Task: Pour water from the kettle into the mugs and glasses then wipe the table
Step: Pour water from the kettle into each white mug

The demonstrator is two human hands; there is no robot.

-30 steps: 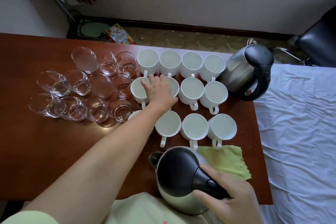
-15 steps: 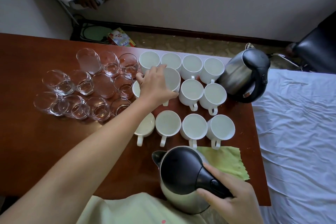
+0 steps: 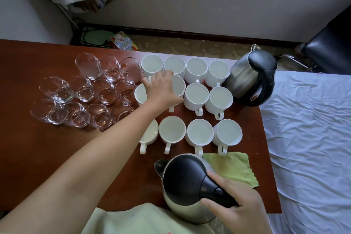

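Landmark: near kettle (image 3: pixel 187 186), steel body with black lid, at the near edge of the table (image 3: pixel 38 157).

- Right hand (image 3: pixel 235 213) wraps the near kettle's black handle, fingers curled round it, thumb along the top by the lid button. Kettle stands roughly upright, spout toward the mugs; judged: held ready to pour, not yet pouring.
- Left hand (image 3: pixel 163 91) reaches well beyond the kettle into the middle row of white mugs. Fingers curl over the rim of 1 mug (image 3: pixel 178 85), which sits tilted and raised against its neighbours; judged: being lifted out to bring it toward the spout.
- That mug lies under and right of the left fingers, its handle below the palm.
- 12 mugs in 3 rows beyond the kettle; glasses (image 3: pixel 95 93) clustered beyond and left. Water levels too hard to read.
- Green cloth (image 3: pixel 233 167) just right of the kettle, partly under it; judged: kept close for wiping.
- Second kettle (image 3: pixel 250 78) far right of the mugs.
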